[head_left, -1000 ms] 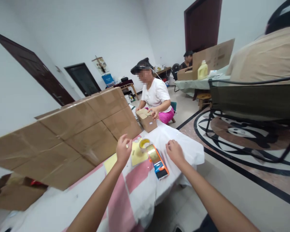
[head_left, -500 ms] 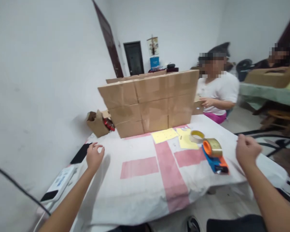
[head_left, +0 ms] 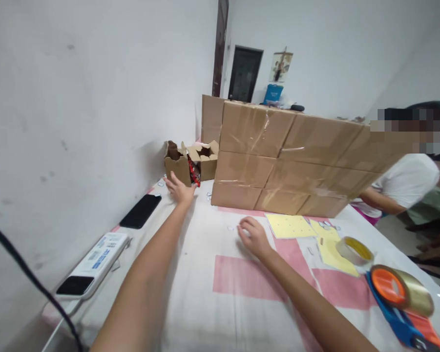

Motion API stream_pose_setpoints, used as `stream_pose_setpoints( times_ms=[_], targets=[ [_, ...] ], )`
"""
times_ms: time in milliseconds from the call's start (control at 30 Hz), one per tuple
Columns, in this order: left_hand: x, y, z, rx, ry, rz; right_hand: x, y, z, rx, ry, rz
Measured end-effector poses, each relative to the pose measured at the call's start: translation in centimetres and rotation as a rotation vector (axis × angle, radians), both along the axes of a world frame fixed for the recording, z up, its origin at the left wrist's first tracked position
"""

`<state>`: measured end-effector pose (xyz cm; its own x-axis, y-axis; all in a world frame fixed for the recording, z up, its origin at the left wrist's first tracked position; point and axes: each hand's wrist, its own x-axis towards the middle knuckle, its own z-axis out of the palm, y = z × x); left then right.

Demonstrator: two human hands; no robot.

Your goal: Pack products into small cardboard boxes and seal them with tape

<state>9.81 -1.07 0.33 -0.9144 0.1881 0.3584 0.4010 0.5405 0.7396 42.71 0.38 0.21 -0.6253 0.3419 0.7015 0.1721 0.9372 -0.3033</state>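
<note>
left hand [head_left: 181, 190]: stretched out left of the frame's centre, fingers spread apart, just in front of a small open-topped brown cardboard box [head_left: 177, 171]; whether the fingertips touch it cannot be told.
right hand [head_left: 255, 237]: near the middle of the frame, well apart from the other, fingers loosely curled over the worktop covered in white and pink cloth [head_left: 201, 293].
small boxes: the open-topped one stands left of centre, near the pale wall [head_left: 76, 98]; a second small brown cardboard box with raised flaps [head_left: 209, 170] stands to its right, and a shiny red packet [head_left: 194, 172] shows between the two.
cardboard panel: a large, creased brown cardboard panel with clear tape strips [head_left: 274, 168] stands upright across the centre and right of the frame.
papers: flat yellow paper sheets [head_left: 289, 226] lie right of centre, in front of the panel.
tape: a pale tape ring with a yellow inside [head_left: 355, 250] rests at the right; nearer the lower right corner lies a blue and orange tape dispenser [head_left: 390, 320] carrying a roll of tan tape [head_left: 421, 299].
left edge: a flat black rectangular slab [head_left: 141, 211] lies beyond a white power strip with blue print [head_left: 100, 254]; a black cable [head_left: 24, 264] crosses the lower left corner.
co-worker: a person in a white top [head_left: 412, 181] sits at the far right, partly behind the panel.
</note>
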Motion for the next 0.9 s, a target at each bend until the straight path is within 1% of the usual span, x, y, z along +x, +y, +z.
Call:
stream_pose_setpoints(
  times_ms=[67,100,133,200,267,367,467,500,567,633,700,733,767,800,867,900],
  targets=[
    [-0.3,2.0,0.7,0.030,0.006,0.063,-5.5,0.0,1.2,-0.014,-0.133,0.178],
    [-0.5,2.5,0.9,0.043,0.014,0.087,-8.0,0.1,1.8,-0.016,-0.207,0.254],
    [-0.9,2.8,0.9,0.054,0.025,0.102,-10.4,0.4,2.5,-0.027,-0.269,0.298],
    [-1.8,2.7,0.5,0.067,0.053,0.107,-15.1,1.1,3.6,-0.083,-0.342,0.286],
    [-2.6,2.1,-0.4,0.067,0.085,0.093,-19.7,2.3,4.4,-0.178,-0.354,0.173],
    [-3.5,1.1,-1.8,0.107,0.150,0.100,-26.0,4.4,5.0,-0.289,-0.360,-0.107],
    [-3.7,0.8,-2.4,0.157,0.181,0.136,-30.5,6.3,4.9,-0.329,-0.402,-0.343],
    [-3.7,0.9,-2.4,0.159,0.177,0.143,-31.5,6.7,4.8,-0.337,-0.412,-0.394],
    [-3.6,1.0,-2.2,0.162,0.162,0.148,-32.8,7.1,4.6,-0.358,-0.422,-0.451],
    [-3.4,1.2,-1.8,0.187,0.134,0.151,-33.2,7.0,4.7,-0.379,-0.425,-0.471],
    [-3.3,1.2,-0.7,0.224,0.100,0.146,-33.0,6.5,5.1,-0.376,-0.415,-0.473],
    [-3.1,1.1,0.2,0.238,0.090,0.136,-32.6,6.2,5.5,-0.368,-0.410,-0.471],
    [-3.0,0.8,1.3,0.247,0.094,0.120,-32.1,5.8,6.0,-0.353,-0.398,-0.459],
    [-2.7,0.4,2.8,0.251,0.111,0.099,-31.3,5.4,6.6,-0.334,-0.378,-0.431],
    [-2.1,-1.2,6.5,0.254,0.178,0.062,-29.3,4.1,8.0,-0.289,-0.312,-0.328],
    [-1.6,-2.4,8.6,0.261,0.217,0.050,-27.8,3.3,8.8,-0.268,-0.270,-0.269]
  ],
)
